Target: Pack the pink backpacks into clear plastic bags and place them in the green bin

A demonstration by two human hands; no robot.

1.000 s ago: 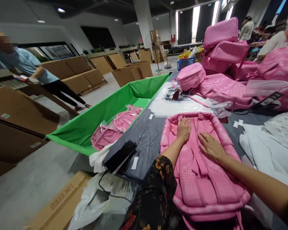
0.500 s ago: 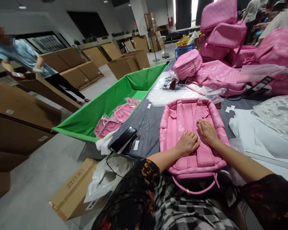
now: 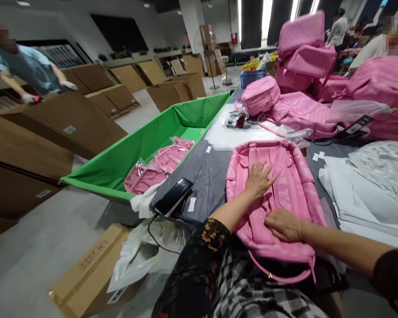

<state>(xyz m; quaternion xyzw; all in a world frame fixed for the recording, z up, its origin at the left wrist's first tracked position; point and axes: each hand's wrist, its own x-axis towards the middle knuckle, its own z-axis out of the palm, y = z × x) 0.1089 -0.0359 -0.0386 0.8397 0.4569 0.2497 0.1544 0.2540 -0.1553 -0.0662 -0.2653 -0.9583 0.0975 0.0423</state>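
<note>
A pink backpack (image 3: 305, 194) lies on the table with its padded back and shoulder straps facing up, its top away from me. My left hand (image 3: 259, 179) rests flat on the left shoulder strap, fingers spread. Lower down, the fingers of my right hand (image 3: 285, 225) are curled closed at the lower end of the right strap, which is partly hidden under them. A thin pink piping loop with a small metal piece (image 3: 270, 276) hangs off the near edge.
A green fabric bin (image 3: 96, 176) with bagged pink backpacks adjoins the table's left side. A black phone-like device (image 3: 172, 196) sits at the table edge. Pink bags (image 3: 305, 110) pile up at the back; white plastic sheets (image 3: 361, 198) lie right. A person (image 3: 36, 66) handles cartons at left.
My left hand has moved up the strap and its fingers have spread. My right hand has come down toward the backpack's near end and closed. The person at left has shifted a carton.
</note>
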